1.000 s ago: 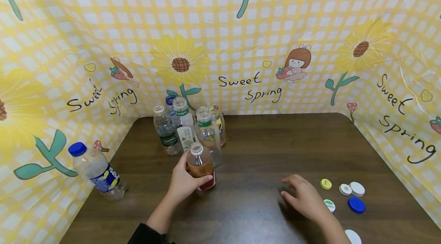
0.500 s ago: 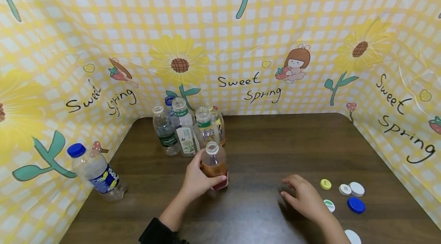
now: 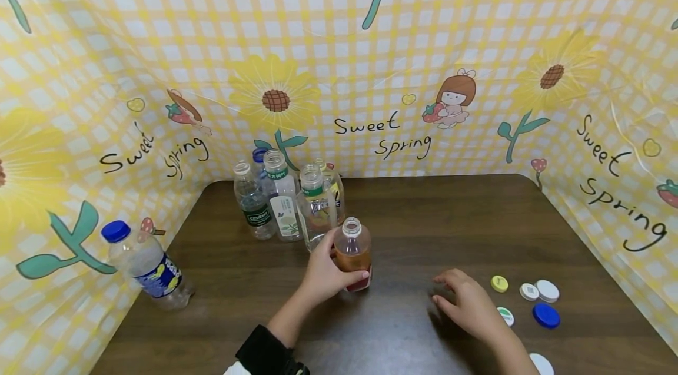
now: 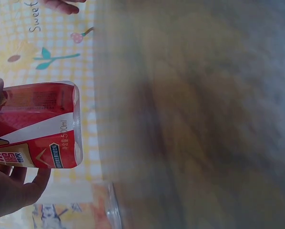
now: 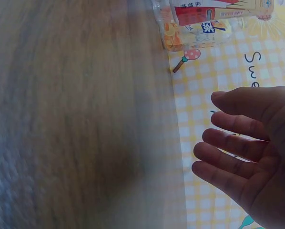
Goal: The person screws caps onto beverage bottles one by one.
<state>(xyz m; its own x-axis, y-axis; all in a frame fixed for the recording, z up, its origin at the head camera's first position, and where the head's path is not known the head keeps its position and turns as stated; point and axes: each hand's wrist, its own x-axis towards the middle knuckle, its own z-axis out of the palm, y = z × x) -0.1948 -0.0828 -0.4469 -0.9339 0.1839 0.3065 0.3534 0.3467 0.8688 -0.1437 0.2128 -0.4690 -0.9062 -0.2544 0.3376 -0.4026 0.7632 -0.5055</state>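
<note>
My left hand (image 3: 324, 274) grips an uncapped plastic bottle (image 3: 354, 254), thumb across its front and fingers round its far side. The bottle stands upright in the head view. In the left wrist view its red, white and gold label (image 4: 37, 124) shows, marked 500ml. Over the table to the right, my right hand (image 3: 468, 303) holds nothing, its fingers loosely bent. The right wrist view shows that hand (image 5: 257, 157) with thumb and fingers apart. Nearest to it lie a yellow cap (image 3: 499, 284) and a white cap with green print (image 3: 505, 316).
Several uncapped bottles cluster at the back left, among them one with a dark green label (image 3: 258, 216) and one with a white label (image 3: 286, 217). A blue-capped bottle (image 3: 160, 278) stands at the left edge. A blue cap (image 3: 546, 315) and white caps (image 3: 547, 291) lie right.
My left hand has carried the red-labelled bottle to the right, away from the front of the bottle cluster and towards my right hand. The right hand has stayed in place.
</note>
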